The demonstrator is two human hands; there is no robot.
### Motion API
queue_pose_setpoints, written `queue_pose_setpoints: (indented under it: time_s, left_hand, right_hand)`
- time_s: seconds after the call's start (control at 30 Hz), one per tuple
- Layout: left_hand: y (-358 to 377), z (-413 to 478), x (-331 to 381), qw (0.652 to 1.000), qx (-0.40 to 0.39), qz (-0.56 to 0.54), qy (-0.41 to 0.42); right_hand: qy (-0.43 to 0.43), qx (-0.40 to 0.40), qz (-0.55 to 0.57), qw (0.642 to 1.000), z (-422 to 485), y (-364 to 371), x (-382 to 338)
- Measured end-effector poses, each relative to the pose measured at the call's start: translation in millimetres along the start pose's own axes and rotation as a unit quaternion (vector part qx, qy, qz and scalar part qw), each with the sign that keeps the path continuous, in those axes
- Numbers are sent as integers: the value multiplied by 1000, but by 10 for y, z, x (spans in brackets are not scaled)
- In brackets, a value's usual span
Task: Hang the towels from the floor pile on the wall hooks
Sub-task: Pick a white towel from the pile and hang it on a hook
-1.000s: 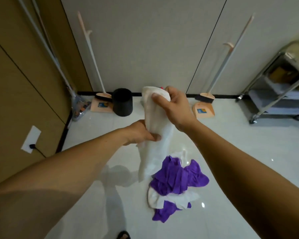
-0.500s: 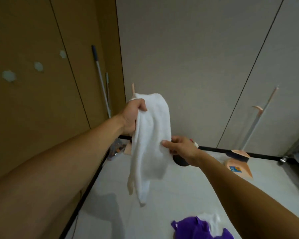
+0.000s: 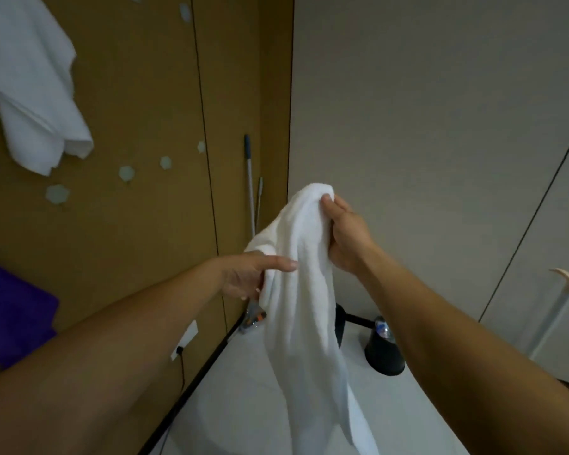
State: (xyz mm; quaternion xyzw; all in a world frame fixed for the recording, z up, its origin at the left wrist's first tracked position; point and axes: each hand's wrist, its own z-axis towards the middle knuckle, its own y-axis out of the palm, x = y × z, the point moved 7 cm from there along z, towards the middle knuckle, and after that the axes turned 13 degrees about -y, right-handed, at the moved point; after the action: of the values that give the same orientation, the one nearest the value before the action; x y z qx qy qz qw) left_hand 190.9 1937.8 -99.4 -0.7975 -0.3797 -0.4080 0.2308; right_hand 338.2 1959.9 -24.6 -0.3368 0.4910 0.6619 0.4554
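A white towel [image 3: 304,307] hangs in front of me, held up between both hands. My right hand [image 3: 344,238] grips its bunched top end. My left hand [image 3: 255,274] holds the towel's left edge lower down, thumb lying across the cloth. On the brown wall to the left, several pale hexagonal hooks [image 3: 57,194] stand bare. Another white towel [image 3: 37,90] hangs at the upper left, and a purple towel [image 3: 12,310] hangs at the left edge. The floor pile is out of view.
Two mop handles [image 3: 249,182] lean in the corner where the brown wall meets the grey wall. A black bin [image 3: 383,351] stands on the white floor by the grey wall. A wall socket [image 3: 184,339] with a plugged cable sits low on the brown wall.
The view has swung up and left from the floor pile to the brown wall. My right hand moved up to the towel's top and my left hand dropped to its side edge.
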Motion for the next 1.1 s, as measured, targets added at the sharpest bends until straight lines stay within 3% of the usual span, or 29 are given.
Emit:
queue_pose_setpoints:
  time_s: [0.2,0.3,0.4,0.53,0.63,0.77,0.93,1.1]
  left_hand:
    - [18,-119,306,989,76,-90,90]
    - [-113,-116,436,965,139,-190,116]
    - [-188,-128,533,951,185,-220,113]
    - [-164,-167,549,972,130,-176,88]
    - [-155,-173,380,994,85,-68,32]
    - [-360,-256,124,989,139,10,-54]
    - [-622,-324,-27,987,147,-34,-55]
    - [-598,-367,-22,990,26,-133,30]
  right_hand:
    - [73,-129,-18,989,-90,98,66]
    - [71,-79,-66,992,-109,-125,200]
    - [106,-59,-138,983,-214,-278,380]
    - [105,-79,-219,967,-251,-375,482]
    - [63,-26,-117,991,-166,-380,391]
    - [39,56,-103,992,-19,-536,214]
    - [37,163,-193,967,18,-827,80]
    - [59,202,-76,975,41,-914,12]
